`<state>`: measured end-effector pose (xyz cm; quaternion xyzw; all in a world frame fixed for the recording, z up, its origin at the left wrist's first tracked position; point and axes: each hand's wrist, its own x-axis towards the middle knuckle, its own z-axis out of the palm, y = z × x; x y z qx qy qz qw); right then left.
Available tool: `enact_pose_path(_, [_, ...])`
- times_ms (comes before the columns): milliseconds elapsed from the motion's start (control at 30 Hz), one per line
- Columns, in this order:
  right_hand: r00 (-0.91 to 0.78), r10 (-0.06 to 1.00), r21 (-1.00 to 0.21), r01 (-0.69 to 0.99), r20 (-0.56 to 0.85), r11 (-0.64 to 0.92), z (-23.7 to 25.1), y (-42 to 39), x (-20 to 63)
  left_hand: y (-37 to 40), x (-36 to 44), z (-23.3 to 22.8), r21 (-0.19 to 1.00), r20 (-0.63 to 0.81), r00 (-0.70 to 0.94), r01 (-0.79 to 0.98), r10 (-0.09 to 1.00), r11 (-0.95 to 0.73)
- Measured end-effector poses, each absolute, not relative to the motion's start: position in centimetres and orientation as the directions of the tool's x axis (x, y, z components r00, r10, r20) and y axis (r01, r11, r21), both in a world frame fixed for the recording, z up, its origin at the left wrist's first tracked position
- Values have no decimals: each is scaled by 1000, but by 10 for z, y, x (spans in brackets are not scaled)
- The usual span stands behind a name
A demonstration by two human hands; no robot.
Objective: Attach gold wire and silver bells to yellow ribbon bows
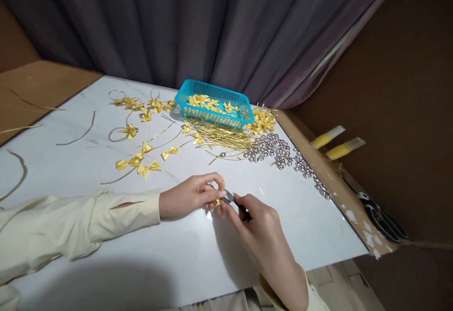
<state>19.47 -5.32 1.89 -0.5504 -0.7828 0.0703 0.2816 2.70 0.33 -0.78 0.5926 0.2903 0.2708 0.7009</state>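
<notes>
My left hand [198, 193] is pinched on a small yellow ribbon bow [218, 202], low over the white tabletop. Its fingers hide most of that bow. My right hand [260, 226] grips a black-handled tool with a grey metal blade [230, 196], whose tip meets the left fingertips beside the bow. Whether the tool is a knife or small scissors does not show. Beyond the left hand lie loose yellow bows [148, 168] with a gold wire [123, 177] trailing from them. Above the hands is a bundle of gold wires [222, 136].
A blue basket [215, 117] with yellow bows stands at the back. To its right are piled bows [264, 120] and silver rings [272, 147]. Bows on wire loops [129, 131] lie back left. Glue tubes [345, 148] and black-handled scissors [380, 216] rest along the right edge.
</notes>
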Motion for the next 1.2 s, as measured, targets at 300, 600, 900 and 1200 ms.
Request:
enact_pose_path(300, [-212, 792, -289, 852, 573, 437, 11, -57, 192, 7, 24, -4, 978, -97, 672, -73, 734, 195])
enact_pose_path(600, [-257, 731, -190, 863, 632, 468, 14, -56, 194, 7, 24, 0, 976, -117, 676, -57, 727, 210])
enact_pose_path(900, [-294, 714, -127, 872, 636, 473, 12, -56, 196, 8, 23, 1, 982, -116, 675, -32, 729, 186])
enact_pose_path(1200, [-354, 721, -110, 853, 596, 510, 9, -56, 199, 8, 23, -3, 984, -109, 665, -35, 739, 177])
